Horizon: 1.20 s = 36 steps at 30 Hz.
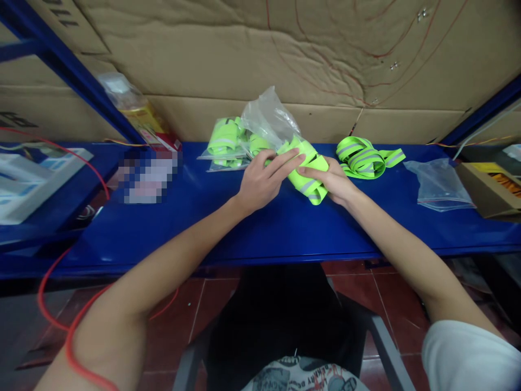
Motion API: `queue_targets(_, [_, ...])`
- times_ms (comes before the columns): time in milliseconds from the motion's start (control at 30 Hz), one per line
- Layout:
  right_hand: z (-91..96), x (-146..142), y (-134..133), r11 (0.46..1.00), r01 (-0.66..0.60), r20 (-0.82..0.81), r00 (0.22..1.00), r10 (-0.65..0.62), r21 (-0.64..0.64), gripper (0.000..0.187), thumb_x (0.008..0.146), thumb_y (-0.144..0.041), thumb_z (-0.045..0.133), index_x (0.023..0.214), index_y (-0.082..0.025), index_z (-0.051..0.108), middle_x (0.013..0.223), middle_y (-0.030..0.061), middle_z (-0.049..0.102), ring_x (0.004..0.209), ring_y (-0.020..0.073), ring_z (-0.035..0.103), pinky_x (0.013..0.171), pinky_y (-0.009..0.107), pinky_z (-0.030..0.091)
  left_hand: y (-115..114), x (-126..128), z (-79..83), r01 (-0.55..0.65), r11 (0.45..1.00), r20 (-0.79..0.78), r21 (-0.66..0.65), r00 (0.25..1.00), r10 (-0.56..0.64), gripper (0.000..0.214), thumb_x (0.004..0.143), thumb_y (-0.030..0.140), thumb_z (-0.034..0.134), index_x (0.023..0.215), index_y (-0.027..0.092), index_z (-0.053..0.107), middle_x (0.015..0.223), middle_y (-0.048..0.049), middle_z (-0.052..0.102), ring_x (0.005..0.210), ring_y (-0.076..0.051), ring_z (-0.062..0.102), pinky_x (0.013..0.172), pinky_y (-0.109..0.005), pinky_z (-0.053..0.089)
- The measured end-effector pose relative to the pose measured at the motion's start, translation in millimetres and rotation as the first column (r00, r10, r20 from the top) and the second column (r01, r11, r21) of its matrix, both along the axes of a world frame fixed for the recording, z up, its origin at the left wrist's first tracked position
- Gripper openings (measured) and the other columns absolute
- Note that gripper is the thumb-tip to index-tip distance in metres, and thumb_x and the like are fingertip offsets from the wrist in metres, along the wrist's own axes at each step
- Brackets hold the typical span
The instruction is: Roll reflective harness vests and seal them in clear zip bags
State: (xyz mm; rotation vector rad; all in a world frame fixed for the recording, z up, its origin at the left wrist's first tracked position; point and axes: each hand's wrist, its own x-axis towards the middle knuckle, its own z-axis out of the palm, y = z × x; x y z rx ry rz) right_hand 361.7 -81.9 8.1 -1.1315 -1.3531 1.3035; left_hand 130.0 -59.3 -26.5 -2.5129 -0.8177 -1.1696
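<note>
A folded bundle of neon yellow-green reflective strap [310, 187] with grey stripes is between my hands above the blue table. My right hand [337, 182] is closed round its right side, thumb across the front. My left hand [260, 182] is at the bundle's upper left end, fingers stretched over the strap where it meets a clear plastic bag [269, 117]; its thumb is hidden. The bag rises crumpled behind the fingers. Just left of it lie bagged straps [223, 140]. Another loose reflective strap [362, 157] lies coiled to the right of my right hand.
A flat clear zip bag [442, 187] lies on the right of the blue table [252, 233], beside an open cardboard box [488, 193]. A plastic bottle [136, 106] stands back left. A white tray [44, 187] is far left. Red cable [71, 336] hangs near my left arm.
</note>
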Motion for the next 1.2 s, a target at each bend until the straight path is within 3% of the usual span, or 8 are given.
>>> queue_targets(133, [-5.8,-3,2,0.994,0.089,0.02,0.996,-0.091,0.068,0.074,0.058,-0.057,0.103,0.114,-0.024,0.068,0.119,0.0117,0.08,0.113,0.036,0.077,0.104,0.054,0.066,-1,2,0.8,-0.03,1.0,-0.017,-0.003,0.999,0.03,0.059,0.116,0.022,0.029,0.165,0.034,0.059,0.16,-0.0037,0.07,0.128,-0.031,0.061,0.108,-0.054,0.055])
queue_targets(267, [-9.3,-6,2,0.983,0.122,-0.023,0.993,-0.12,0.14,0.096,0.057,-0.058,0.102,0.138,-0.029,0.06,0.135,0.0088,0.076,0.124,0.0337,0.074,0.11,0.052,0.064,-1,3,-0.7,-0.031,1.0,-0.037,0.0,0.999,0.031,0.059,0.115,0.02,0.031,0.166,0.035,0.057,0.161,-0.0024,0.068,0.127,-0.031,0.061,0.105,-0.052,0.057])
queue_targets(367, [-8.6,-8,1,0.982,0.092,-0.029,0.996,-0.088,0.164,0.089,0.061,-0.058,0.099,0.136,-0.026,0.063,0.134,0.0098,0.077,0.123,0.0329,0.074,0.111,0.052,0.062,-1,4,-1.8,-0.016,1.0,-0.016,0.025,1.0,0.016,0.058,0.115,0.021,0.031,0.166,0.036,0.056,0.163,-0.0046,0.066,0.128,-0.031,0.063,0.107,-0.052,0.058])
queue_targets(533, [-6.0,-8,1,0.976,0.128,-0.004,0.992,-0.129,0.176,0.08,0.06,-0.066,0.099,0.12,-0.027,0.063,0.124,0.0086,0.078,0.115,0.0316,0.075,0.104,0.051,0.064,0,3,-3.7,-0.001,0.999,0.165,-0.033,0.986,0.006,0.049,0.118,0.035,0.035,0.161,0.027,0.058,0.158,-0.0168,0.06,0.131,-0.029,0.068,0.108,-0.048,0.062])
queue_targets(667, [-7.8,-8,2,0.973,0.153,-0.036,0.988,-0.149,0.172,0.082,0.055,-0.069,0.101,0.113,-0.028,0.059,0.117,0.0075,0.078,0.111,0.0322,0.076,0.1,0.051,0.066,3,1,-5.4,0.052,0.998,0.185,0.024,0.981,-0.055,0.047,0.117,0.031,0.039,0.16,0.026,0.058,0.147,-0.0163,0.059,0.121,-0.024,0.072,0.103,-0.042,0.065])
queue_targets(867, [-9.6,-13,2,0.95,0.2,-0.005,0.979,-0.205,0.24,0.097,0.062,-0.08,0.093,0.138,-0.029,0.057,0.137,0.0112,0.074,0.129,0.0353,0.072,0.11,0.054,0.062,0,4,-9.9,0.105,0.993,0.141,-0.043,0.985,-0.098,0.053,0.115,0.027,0.043,0.167,0.03,0.052,0.152,-0.0165,0.054,0.116,-0.024,0.073,0.103,-0.047,0.067])
queue_targets(1033, [-7.6,-13,-1,0.956,0.141,-0.045,0.99,-0.134,0.257,0.101,0.063,-0.071,0.096,0.147,-0.029,0.058,0.146,0.0112,0.073,0.137,0.0356,0.07,0.117,0.052,0.059,-4,6,-12.1,0.118,0.991,0.176,-0.062,0.979,-0.106,0.051,0.116,0.033,0.046,0.167,0.032,0.051,0.153,-0.0169,0.053,0.111,-0.024,0.075,0.1,-0.048,0.067])
queue_targets(1200, [-4.5,-14,-5,0.954,0.165,-0.044,0.986,-0.158,0.25,0.098,0.065,-0.064,0.098,0.149,-0.032,0.059,0.151,0.0103,0.07,0.144,0.0388,0.065,0.118,0.056,0.058,-10,6,-4.8,0.162,0.984,0.096,0.079,0.981,-0.169,0.053,0.114,0.022,0.046,0.166,0.029,0.051,0.147,-0.0167,0.06,0.123,-0.026,0.072,0.1,-0.044,0.067])
